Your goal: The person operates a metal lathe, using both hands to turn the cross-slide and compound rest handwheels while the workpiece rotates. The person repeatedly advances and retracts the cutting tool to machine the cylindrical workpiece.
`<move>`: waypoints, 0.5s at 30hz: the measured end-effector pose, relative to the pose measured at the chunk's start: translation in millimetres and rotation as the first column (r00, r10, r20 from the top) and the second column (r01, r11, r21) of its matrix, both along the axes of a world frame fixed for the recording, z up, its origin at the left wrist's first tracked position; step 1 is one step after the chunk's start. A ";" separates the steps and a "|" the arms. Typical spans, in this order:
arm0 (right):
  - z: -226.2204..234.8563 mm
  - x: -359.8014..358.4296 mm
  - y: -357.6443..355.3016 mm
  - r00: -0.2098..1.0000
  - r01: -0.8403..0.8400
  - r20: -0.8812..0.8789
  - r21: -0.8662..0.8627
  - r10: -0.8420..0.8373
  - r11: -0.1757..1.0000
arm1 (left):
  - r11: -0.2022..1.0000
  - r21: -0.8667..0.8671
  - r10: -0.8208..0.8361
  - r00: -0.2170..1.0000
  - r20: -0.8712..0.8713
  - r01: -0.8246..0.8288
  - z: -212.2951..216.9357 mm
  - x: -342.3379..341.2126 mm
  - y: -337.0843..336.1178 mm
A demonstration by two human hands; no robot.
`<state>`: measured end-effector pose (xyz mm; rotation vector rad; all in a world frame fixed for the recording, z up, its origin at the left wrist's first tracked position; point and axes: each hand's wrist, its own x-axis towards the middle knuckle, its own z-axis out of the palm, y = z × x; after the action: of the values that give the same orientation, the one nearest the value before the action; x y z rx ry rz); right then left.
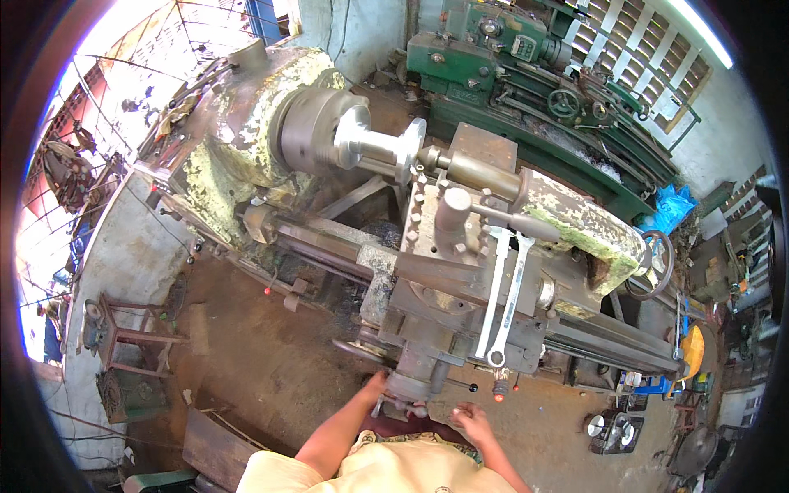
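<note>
An old lathe with flaking pale-green paint and rusty brown metal is seen from above, running from 10 o'clock to 4 o'clock across the view. A shiny turned steel workpiece is clamped in the dull grey round chuck near 12 o'clock of centre. The grey tool-post block studded with square-head bolts is set just at 5 o'clock from the workpiece, on the carriage. Two long bright steel spanners are laid side by side on the carriage, at 3 o'clock from the tool post. The left hand is placed at 6 o'clock of the frame, touching the small cross-slide handle at the carriage front; fingers appear curled on it, but how tight the grip is cannot be told. The right hand is held just at 4 o'clock from that handle, fingers loosely bent, nothing seen in it. A rusty round tailstock handwheel is seen at 3 o'clock. A second, dark-green lathe is stood behind, at 1 o'clock. A blue plastic bag is seen at 2 o'clock.
</note>
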<state>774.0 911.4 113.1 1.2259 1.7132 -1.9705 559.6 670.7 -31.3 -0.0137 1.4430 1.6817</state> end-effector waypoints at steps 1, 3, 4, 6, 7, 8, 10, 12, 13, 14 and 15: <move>19.9 -22.2 -13.6 0.998 0.023 -0.060 -0.028 -0.025 0.999 | 0.999 0.030 0.014 0.967 0.254 -0.023 -20.5 -2.0 9.3; 51.5 -65.3 -45.0 0.985 0.064 -0.159 -0.043 -0.070 0.997 | 0.984 0.038 0.103 0.737 0.668 -0.172 -49.7 -3.9 20.1; 63.5 -85.3 -60.5 0.978 0.090 -0.186 -0.011 -0.091 0.996 | 0.994 0.108 -0.034 0.840 0.542 -0.029 -55.6 1.3 19.5; 83.2 -117.8 -79.8 0.989 0.004 -0.151 0.064 0.006 0.998 | 0.962 -0.021 -0.255 0.924 0.286 0.273 -55.9 -11.3 9.6; 91.7 -127.0 -91.7 0.997 0.033 -0.079 0.201 -0.017 0.979 | 0.966 -0.001 -0.243 0.912 0.331 0.258 -50.3 -18.4 2.5; 98.2 -133.9 -100.9 0.998 0.042 0.037 0.346 -0.058 0.937 | 0.983 0.035 -0.177 0.903 0.392 0.178 -42.2 -28.8 -8.2; 101.8 -145.8 -103.7 0.996 0.067 0.034 0.411 -0.088 0.909 | 0.995 0.103 -0.067 0.857 0.512 0.016 -23.0 -61.7 -35.7; 94.7 -146.6 -105.5 0.994 0.101 -0.004 0.411 -0.109 0.906 | 0.968 -0.112 0.250 0.837 0.487 -0.224 -4.4 -86.7 -57.1; 87.1 -141.8 -103.1 0.993 0.121 -0.037 0.380 -0.116 0.917 | 0.944 -0.193 0.327 0.821 0.469 -0.266 3.8 -100.3 -67.3; 76.3 -133.6 -99.7 0.986 0.144 -0.136 0.363 -0.100 0.921 | 0.914 -0.270 0.397 0.808 0.435 -0.304 11.5 -111.5 -76.0; 58.2 -132.1 -101.9 0.949 0.276 -0.216 0.202 -0.232 0.940 | 0.867 -0.371 0.473 0.785 0.400 -0.333 18.4 -119.7 -79.5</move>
<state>641.9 809.5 171.4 1.4441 2.0129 -2.1419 439.9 591.2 -12.9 -0.9098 1.3293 1.6261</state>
